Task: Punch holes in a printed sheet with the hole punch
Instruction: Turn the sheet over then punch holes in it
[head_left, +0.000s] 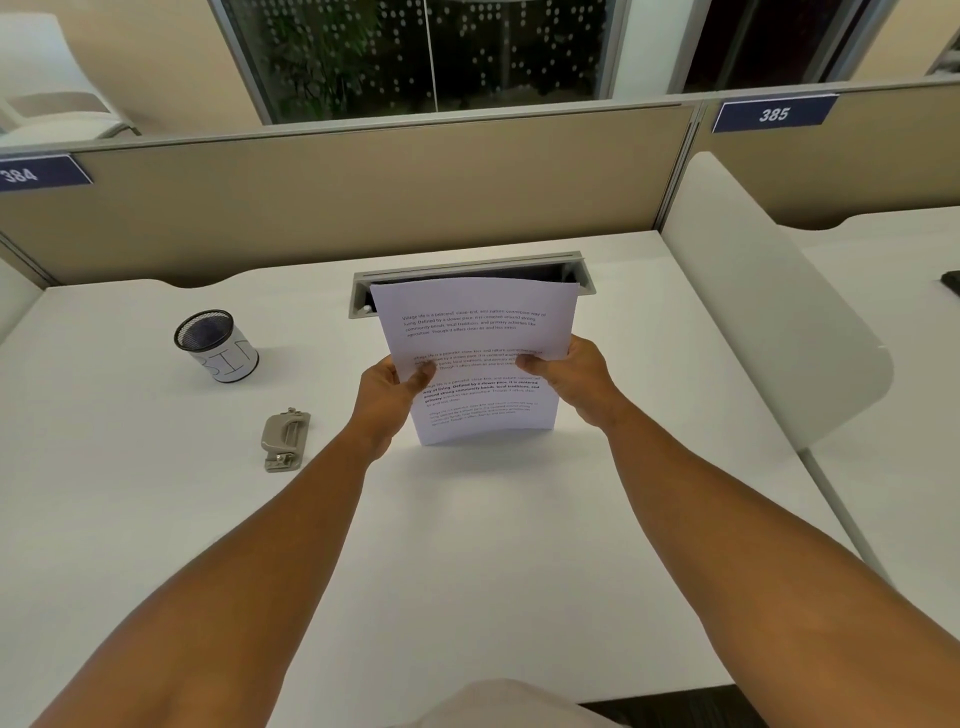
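Note:
A white printed sheet (475, 317) with several text paragraphs stands upright over the middle of the white desk (467, 571), its bottom edge at or just above the surface. My left hand (387, 389) pinches its left edge, thumb on the printed face. My right hand (569, 376) grips the right edge the same way. A grey metal hole punch (284, 439) lies on the desk to the left of my left forearm, apart from the sheet and untouched.
A black mesh cup with a white label (218, 345) stands at the back left. A grey cable tray slot (467, 267) runs behind the sheet. Beige partition panels close off the back; a white divider (769, 312) stands on the right.

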